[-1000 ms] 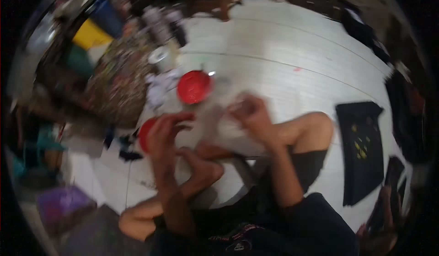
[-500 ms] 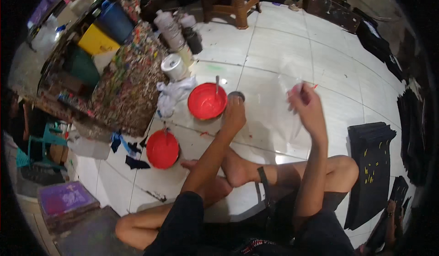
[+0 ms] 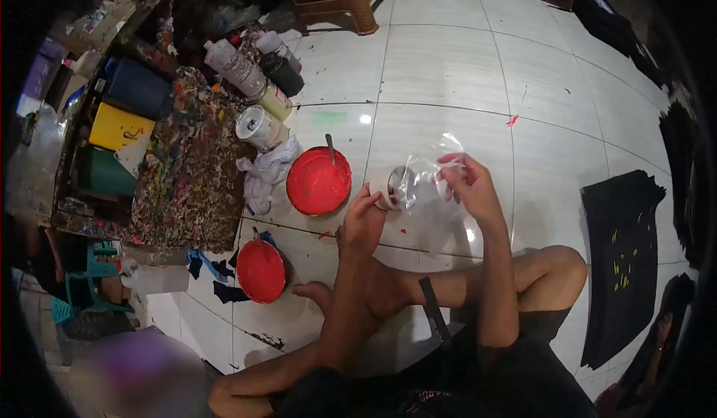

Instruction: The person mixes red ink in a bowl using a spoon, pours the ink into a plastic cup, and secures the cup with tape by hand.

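Note:
My left hand [image 3: 363, 220] is closed on a small, short round container [image 3: 400, 182] with a dark round face and a paler side, tipped toward the right. My right hand [image 3: 472, 190] pinches the edge of a clear plastic bag [image 3: 439, 210] between thumb and fingers. The bag spreads between both hands and partly overlaps the container; whether the container is inside it I cannot tell. Left of my left hand stands a red bowl [image 3: 314, 186] of red paint-like stuff, with a spoon-like handle [image 3: 330, 149] rising from it. A second red bowl [image 3: 261, 272] sits nearer me.
Bottles [image 3: 237, 67], a white can [image 3: 259, 127] and a white rag [image 3: 269, 171] stand beside a paint-crusted board [image 3: 187, 171] at left. A stack of black cloth pieces [image 3: 621, 261] lies right of my knee. A brown stool [image 3: 336, 3] is at the back.
My left hand has lifted the small round container off the floor and turned palm-up. My right hand has come left and lower with the plastic bag, bringing it to the container.

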A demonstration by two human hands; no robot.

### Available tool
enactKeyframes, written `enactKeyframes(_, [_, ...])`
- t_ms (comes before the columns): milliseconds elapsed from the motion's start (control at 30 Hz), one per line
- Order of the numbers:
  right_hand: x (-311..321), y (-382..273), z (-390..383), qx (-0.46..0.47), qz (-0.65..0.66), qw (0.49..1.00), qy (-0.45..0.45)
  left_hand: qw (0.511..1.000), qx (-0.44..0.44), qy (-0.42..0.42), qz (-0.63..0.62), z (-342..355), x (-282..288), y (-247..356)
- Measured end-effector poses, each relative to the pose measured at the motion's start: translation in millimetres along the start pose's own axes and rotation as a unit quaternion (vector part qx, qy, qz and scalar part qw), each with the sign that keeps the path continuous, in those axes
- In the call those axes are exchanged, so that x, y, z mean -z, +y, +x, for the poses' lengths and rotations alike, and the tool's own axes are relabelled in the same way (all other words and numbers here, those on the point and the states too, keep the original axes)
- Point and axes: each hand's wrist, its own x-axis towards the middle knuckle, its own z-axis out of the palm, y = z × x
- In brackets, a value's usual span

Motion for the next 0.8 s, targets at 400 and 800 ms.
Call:
enactKeyframes(400, [-68,17,-12,0.095,-0.471,0.873,-0.085,0.993,0.015,-0.003,0.120,-23,8,18])
enactKeyframes(800, [-43,81,6,-0.130,0.294,0.947,-0.015,0.980,-0.169,-0.026,0.099,-49,-4,70])
